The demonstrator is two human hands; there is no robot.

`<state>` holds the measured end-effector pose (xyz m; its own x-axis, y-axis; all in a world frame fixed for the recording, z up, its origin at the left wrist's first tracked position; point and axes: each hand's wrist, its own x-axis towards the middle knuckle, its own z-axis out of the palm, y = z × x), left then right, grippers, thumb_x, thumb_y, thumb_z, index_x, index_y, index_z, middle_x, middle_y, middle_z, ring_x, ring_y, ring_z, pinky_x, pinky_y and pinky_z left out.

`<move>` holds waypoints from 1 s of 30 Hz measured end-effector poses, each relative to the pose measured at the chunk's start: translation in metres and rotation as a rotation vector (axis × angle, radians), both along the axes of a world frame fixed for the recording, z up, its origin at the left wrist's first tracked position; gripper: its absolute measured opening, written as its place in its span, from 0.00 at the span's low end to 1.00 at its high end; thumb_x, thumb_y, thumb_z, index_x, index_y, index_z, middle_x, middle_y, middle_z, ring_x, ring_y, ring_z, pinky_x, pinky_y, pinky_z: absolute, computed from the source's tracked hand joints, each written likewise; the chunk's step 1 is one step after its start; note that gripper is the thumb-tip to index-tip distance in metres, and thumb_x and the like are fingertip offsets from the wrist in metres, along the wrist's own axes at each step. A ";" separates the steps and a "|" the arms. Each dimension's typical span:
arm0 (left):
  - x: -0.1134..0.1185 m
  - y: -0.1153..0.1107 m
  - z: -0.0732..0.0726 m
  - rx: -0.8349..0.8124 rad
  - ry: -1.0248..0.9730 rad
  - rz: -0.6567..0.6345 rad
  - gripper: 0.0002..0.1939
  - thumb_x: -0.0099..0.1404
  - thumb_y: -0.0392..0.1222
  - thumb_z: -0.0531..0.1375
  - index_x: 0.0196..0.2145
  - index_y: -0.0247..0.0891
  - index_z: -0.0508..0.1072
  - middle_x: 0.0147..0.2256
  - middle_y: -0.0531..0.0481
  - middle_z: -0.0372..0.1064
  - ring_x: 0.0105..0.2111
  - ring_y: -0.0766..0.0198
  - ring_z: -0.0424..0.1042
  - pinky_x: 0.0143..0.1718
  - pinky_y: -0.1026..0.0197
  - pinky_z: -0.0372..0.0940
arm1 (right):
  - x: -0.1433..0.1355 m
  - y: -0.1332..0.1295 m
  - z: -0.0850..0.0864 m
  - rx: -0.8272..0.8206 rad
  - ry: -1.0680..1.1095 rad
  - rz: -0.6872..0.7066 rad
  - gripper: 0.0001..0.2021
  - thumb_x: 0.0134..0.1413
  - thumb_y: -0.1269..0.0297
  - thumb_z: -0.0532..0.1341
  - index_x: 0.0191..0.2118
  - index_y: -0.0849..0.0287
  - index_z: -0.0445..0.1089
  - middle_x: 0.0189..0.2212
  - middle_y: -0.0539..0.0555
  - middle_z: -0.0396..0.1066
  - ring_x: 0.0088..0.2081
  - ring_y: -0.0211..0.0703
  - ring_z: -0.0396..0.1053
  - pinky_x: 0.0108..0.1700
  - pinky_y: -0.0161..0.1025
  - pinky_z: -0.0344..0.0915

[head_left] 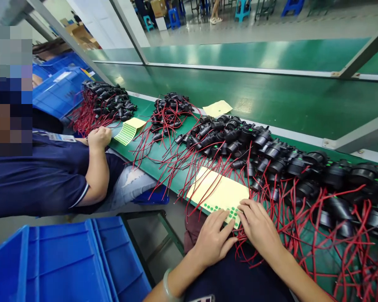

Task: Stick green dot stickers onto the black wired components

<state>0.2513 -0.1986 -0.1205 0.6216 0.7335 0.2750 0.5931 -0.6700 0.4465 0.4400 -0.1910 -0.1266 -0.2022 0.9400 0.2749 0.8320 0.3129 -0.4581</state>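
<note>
Left hand: bent fingers are rested over the near edge of the sticker sheet; whether anything is pinched cannot be told.
Right hand: bent fingertips are set at the sheet's right-hand edge, close to the left; its grip cannot be made out either.
Sheet position: it is laid at the counter's near edge, before the main pile of black wired units, and is crossed by red wires.
Dots done: green dots are seen on several units in that pile, and mostly plain yellow backing is shown by the sheet.
Dots left: a short row and a small cluster are kept along the near edge; the sheet is judged nearly used up.
Units left: on many no dot is visible, but faces are hidden, so no count can be given.
Counter: its green top is shared with two further piles, a loose yellow paper and a fuller dot sheet near a co-worker's hand.
Room: blue crates are placed at lower left; metal posts are raised beyond, and blue stools are seen across the floor.
</note>
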 end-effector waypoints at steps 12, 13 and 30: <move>-0.002 -0.001 -0.006 0.019 -0.020 -0.012 0.19 0.67 0.45 0.56 0.51 0.31 0.70 0.53 0.32 0.68 0.55 0.46 0.68 0.55 0.43 0.67 | -0.015 -0.009 -0.001 0.010 -0.072 -0.029 0.12 0.64 0.73 0.49 0.46 0.60 0.67 0.42 0.59 0.69 0.45 0.51 0.67 0.48 0.48 0.68; -0.002 -0.002 -0.006 0.023 -0.028 -0.014 0.19 0.67 0.45 0.56 0.51 0.31 0.70 0.53 0.32 0.68 0.55 0.46 0.68 0.55 0.44 0.67 | -0.015 -0.009 -0.001 0.008 -0.074 -0.030 0.12 0.63 0.73 0.48 0.45 0.60 0.67 0.41 0.59 0.69 0.44 0.51 0.67 0.47 0.48 0.68; -0.003 0.000 -0.003 -0.010 -0.099 0.042 0.20 0.67 0.43 0.56 0.54 0.32 0.67 0.53 0.34 0.69 0.55 0.48 0.68 0.55 0.46 0.67 | 0.001 0.000 0.000 0.007 -0.090 0.050 0.13 0.66 0.65 0.48 0.51 0.59 0.66 0.45 0.60 0.68 0.44 0.49 0.68 0.46 0.46 0.69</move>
